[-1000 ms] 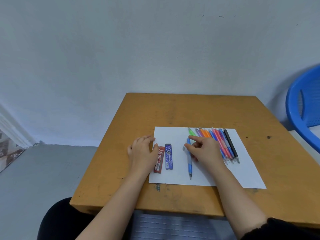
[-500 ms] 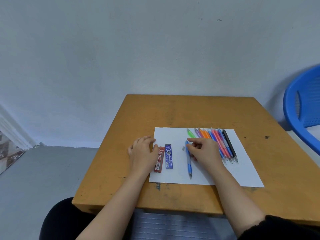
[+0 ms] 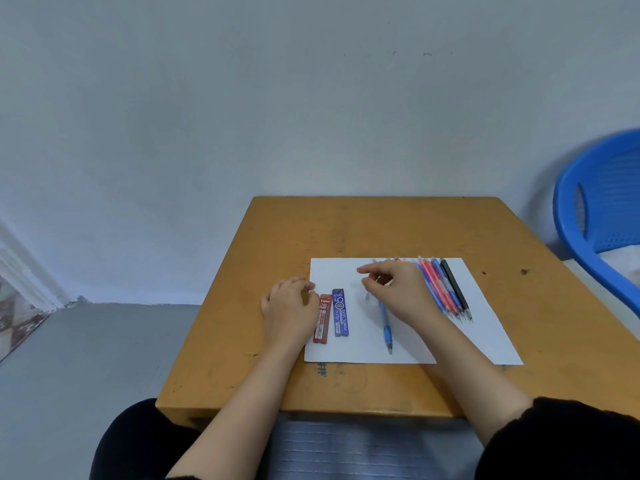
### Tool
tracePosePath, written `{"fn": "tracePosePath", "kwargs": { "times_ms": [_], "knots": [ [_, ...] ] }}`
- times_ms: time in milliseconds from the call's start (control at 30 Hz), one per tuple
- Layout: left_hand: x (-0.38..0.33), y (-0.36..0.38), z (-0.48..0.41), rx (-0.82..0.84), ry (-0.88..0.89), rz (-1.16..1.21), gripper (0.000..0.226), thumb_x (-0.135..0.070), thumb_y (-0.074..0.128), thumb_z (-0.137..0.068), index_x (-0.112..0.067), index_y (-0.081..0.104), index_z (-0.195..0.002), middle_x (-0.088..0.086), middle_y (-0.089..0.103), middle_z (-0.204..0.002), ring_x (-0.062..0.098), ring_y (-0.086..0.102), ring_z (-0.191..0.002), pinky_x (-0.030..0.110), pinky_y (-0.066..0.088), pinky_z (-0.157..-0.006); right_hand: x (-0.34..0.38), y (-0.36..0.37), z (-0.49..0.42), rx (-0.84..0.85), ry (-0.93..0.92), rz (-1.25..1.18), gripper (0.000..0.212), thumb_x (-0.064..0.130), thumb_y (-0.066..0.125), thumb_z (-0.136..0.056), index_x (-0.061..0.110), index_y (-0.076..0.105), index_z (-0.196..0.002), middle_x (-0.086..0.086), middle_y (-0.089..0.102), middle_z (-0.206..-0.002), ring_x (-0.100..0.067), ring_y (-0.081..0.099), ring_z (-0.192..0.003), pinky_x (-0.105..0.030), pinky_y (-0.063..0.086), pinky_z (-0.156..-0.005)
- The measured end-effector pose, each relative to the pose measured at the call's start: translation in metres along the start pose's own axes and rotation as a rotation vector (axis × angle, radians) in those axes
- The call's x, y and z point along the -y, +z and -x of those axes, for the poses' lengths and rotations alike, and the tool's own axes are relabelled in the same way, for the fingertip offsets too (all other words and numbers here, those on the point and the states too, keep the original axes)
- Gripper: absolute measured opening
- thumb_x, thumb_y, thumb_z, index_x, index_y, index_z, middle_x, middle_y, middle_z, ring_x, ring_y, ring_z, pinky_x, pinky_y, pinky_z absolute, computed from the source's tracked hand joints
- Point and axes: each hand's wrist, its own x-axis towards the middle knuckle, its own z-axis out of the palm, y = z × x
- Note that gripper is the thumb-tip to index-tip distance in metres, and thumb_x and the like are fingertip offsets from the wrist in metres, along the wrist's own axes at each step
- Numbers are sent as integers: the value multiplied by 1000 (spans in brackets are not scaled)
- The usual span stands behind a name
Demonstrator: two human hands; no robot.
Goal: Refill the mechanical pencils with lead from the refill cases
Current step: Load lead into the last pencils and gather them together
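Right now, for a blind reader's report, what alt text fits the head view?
A person's right hand is over a blue mechanical pencil on a white sheet; the left hand rests beside a red lead case and a blue lead case. More pencils lie in a row farther right.

- Right sleeve (image 3: 561, 441): black soft cloth at 5 o'clock, ending near the elbow in an uneven, slightly fuzzy edge.
- Right forearm (image 3: 460, 355): bare from the sleeve edge to the wrist.
- Left forearm (image 3: 249, 396): bare down to the frame's bottom edge at 6 o'clock.
- Left hand (image 3: 291, 310) and right hand (image 3: 398, 292): bare.
- Black cloth (image 3: 138, 441) at 7 o'clock: plain, rounded; which garment it is cannot be told.
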Motion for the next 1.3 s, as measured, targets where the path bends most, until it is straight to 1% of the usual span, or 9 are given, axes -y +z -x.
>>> {"fn": "tracePosePath", "kwargs": {
  "times_ms": [133,233,300,400,500,867,1067,1167,1300],
  "knots": [
    [0,0,0,-6,1,2,27,-26,47,-94,-25,66,-112,-11,56,-131,8,37,-127,32,18,-104,19,1,-5,246,-78,211,43,30,67,-86,25,57,-128,7,61,-105,-9,54,-101,-18,42,-78],
    [0,-1,0,-6,-1,15,26,-25,48,-93,-25,67,-111,-11,57,-129,8,38,-126,31,18,-102,27,9,-10,396,-115,412,64,43,68,-83,24,45,-139,2,52,-130,-16,33,-130,-32,33,-102],
    [0,-1,1,-6,3,35,26,-24,48,-93,-24,68,-110,-11,58,-127,9,40,-124,31,19,-102,30,16,-12,507,-128,560,77,54,66,-79,22,38,-143,-2,43,-140,-21,23,-134,-38,28,-107],
    [1,-1,1,-10,6,65,25,-23,47,-93,-24,68,-109,-11,60,-124,9,42,-122,31,21,-102,32,27,-13,619,-149,704,85,67,61,-76,17,41,-141,-6,40,-137,-23,25,-128,-39,32,-106],
    [2,-1,0,-15,0,95,25,-22,48,-93,-24,67,-109,-11,62,-120,10,44,-121,31,22,-103,33,33,-13,607,-173,734,85,70,63,-71,15,50,-133,-6,42,-131,-23,28,-122,-40,35,-103],
    [4,-2,0,-29,1,149,27,-21,48,-93,-24,67,-112,-9,64,-119,11,47,-119,33,25,-105,42,27,-10,616,-121,602,77,52,84,-58,23,50,-121,-1,44,-122,-19,29,-117,-35,37,-99],
    [4,-2,0,-45,-9,164,27,-21,49,-93,-22,67,-113,-7,65,-116,13,50,-116,35,29,-105,41,23,-3,463,-88,334,54,34,83,-68,25,51,-111,4,47,-118,-12,32,-113,-27,37,-89],
    [4,-1,1,-79,-12,252,26,-18,50,-92,-20,68,-111,-6,67,-111,16,57,-108,44,39,-102,38,17,1,423,-37,179,39,24,80,-73,26,52,-100,6,56,-100,-9,51,-91,-19,43,-71],
    [1,-1,4,-169,55,350,24,-21,49,-95,-19,67,-110,-10,67,-106,13,61,-99,47,47,-93,33,9,6,345,41,-58,26,10,74,-80,22,56,-93,-7,64,-84,-17,64,-76,-25,54,-64]
  ]
}}
